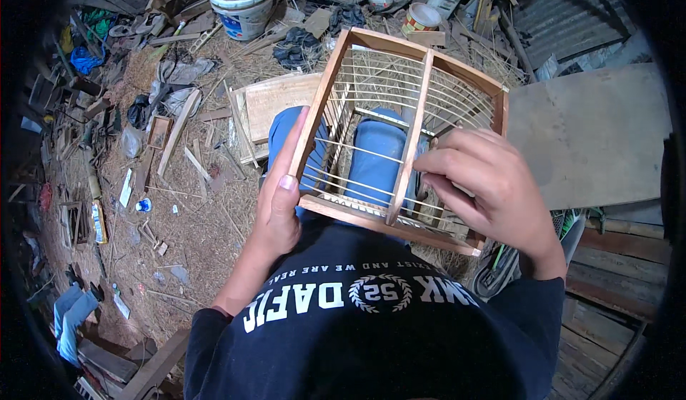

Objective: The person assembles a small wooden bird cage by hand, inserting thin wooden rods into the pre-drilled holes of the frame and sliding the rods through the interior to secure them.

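A wooden birdcage (321, 100) with thin stick bars rests tilted over my lap, its open-looking frame facing up. My left hand (275, 210) grips its left side, the thumb lying on the near left corner and the fingers along the outer edge. A flat wooden crossbar (411, 135) runs down the middle of that face. Beside it my right hand (486, 182) is closed in a pinch, fingertips against the crossbar, in line with a thin stick (357, 148) that spans from the left side. The fingers partly hide what they pinch. A wider gap shows among the bars around this stick.
A plywood sheet (586, 135) stands to the right. Behind the cage lie a pale board (282, 92), a white bucket (243, 7) and a smaller tub (421, 18). Wood offcuts (179, 132), plastic bags and straw litter the ground at left.
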